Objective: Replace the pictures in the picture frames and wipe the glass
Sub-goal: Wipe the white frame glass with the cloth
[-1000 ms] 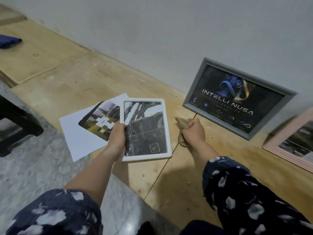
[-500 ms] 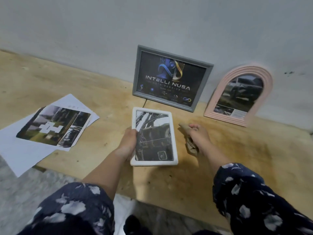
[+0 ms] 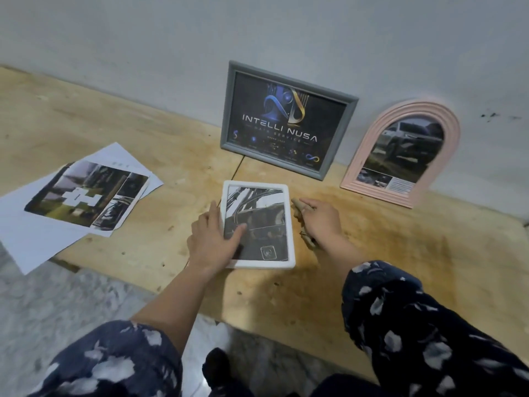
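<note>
A small white picture frame (image 3: 267,196) with a dark car picture lies flat on the wooden board (image 3: 400,253). My left hand (image 3: 213,239) rests on its left edge, thumb pressed on the glass. Just right of the frame, my right hand (image 3: 322,222) is closed on a crumpled brown cloth (image 3: 299,209). A grey frame (image 3: 286,121) with an "INTELLI NUSA" print and a pink arched frame (image 3: 403,150) with a car photo lean against the wall behind.
Loose printed pictures on white paper sheets (image 3: 77,202) lie at the left, overhanging the board's front edge. The grey wall (image 3: 257,32) closes the back. Marble floor (image 3: 57,305) runs in front of the board, near my knees.
The white frame has gone from held up in my left hand to lying flat on the board. My view swung right, bringing both leaning frames into sight. The right hand kept the cloth.
</note>
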The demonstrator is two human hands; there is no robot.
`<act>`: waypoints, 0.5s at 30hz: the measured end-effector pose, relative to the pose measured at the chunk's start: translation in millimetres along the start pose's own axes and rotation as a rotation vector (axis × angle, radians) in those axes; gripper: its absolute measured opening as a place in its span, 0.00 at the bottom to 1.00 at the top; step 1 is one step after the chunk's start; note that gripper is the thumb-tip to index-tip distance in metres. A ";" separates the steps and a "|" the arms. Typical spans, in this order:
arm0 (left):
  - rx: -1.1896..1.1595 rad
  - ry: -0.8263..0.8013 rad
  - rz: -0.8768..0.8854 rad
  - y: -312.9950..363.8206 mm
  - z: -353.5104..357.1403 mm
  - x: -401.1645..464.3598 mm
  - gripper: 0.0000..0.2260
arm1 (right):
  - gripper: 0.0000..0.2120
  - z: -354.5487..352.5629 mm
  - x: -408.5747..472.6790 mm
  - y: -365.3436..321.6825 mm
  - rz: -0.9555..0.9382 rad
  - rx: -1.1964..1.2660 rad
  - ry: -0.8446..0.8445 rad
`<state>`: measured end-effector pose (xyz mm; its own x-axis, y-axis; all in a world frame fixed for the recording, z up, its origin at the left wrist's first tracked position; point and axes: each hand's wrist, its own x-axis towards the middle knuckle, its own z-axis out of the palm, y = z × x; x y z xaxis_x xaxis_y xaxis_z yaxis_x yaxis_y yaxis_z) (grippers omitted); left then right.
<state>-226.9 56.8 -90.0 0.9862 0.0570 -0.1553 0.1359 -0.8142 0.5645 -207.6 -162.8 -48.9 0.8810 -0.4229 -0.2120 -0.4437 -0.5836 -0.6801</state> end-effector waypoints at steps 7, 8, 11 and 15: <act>0.113 0.111 0.177 -27.1 29.2 -47.9 0.56 | 0.14 38.5 61.1 -17.7 -0.149 -0.089 -0.024; 0.125 0.130 0.176 -28.6 31.5 -46.7 0.56 | 0.14 43.6 65.0 -16.5 -0.173 -0.158 -0.031; 0.146 0.167 0.161 -29.9 32.9 -40.4 0.54 | 0.15 54.5 64.7 -5.3 -0.244 -0.359 -0.036; 0.279 0.158 0.181 -29.2 34.8 -41.2 0.52 | 0.14 54.7 39.4 11.2 -0.279 -0.500 -0.046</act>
<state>-274.8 58.2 -128.3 0.9973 -0.0319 0.0666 -0.0519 -0.9442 0.3252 -168.9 -148.1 -103.2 0.9772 -0.1815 -0.1103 -0.2069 -0.9306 -0.3021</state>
